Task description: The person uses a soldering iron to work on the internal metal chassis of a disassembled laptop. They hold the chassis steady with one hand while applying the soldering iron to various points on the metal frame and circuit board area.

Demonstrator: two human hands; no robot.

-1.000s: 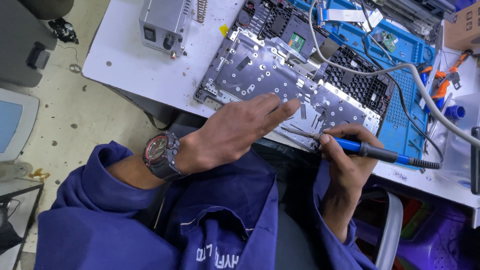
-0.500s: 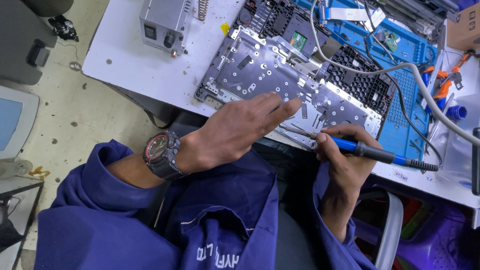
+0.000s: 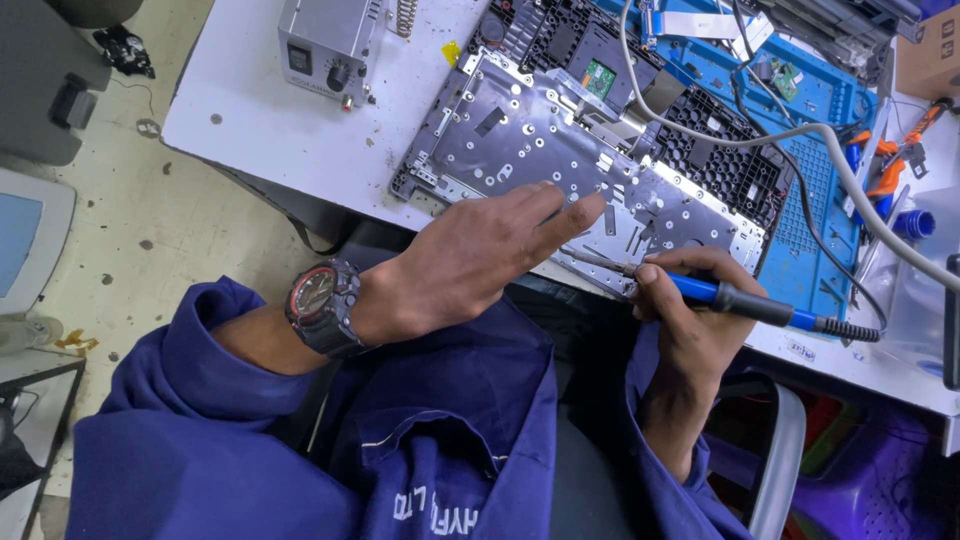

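A laptop's keyboard frame (image 3: 520, 140), silvery with many small holes, lies upside down on the white bench. My left hand (image 3: 470, 260) rests over its near edge, fingers stretched flat, index fingertip touching the metal plate. A dark wristwatch with a red rim (image 3: 320, 305) sits on that wrist. My right hand (image 3: 690, 300) grips a soldering iron with a blue and black handle (image 3: 750, 300); its thin metal tip points left, just under my left fingertips at the frame's near edge.
A grey soldering station box (image 3: 325, 40) stands at the back left of the bench. A blue work mat (image 3: 820, 110) lies under the frame's right part, with pliers (image 3: 890, 160) and small tools. A thick grey cable (image 3: 800, 135) arcs over the mat.
My left hand has slid a little to the right along the plate. The soldering iron stays at the same spot on the near edge.
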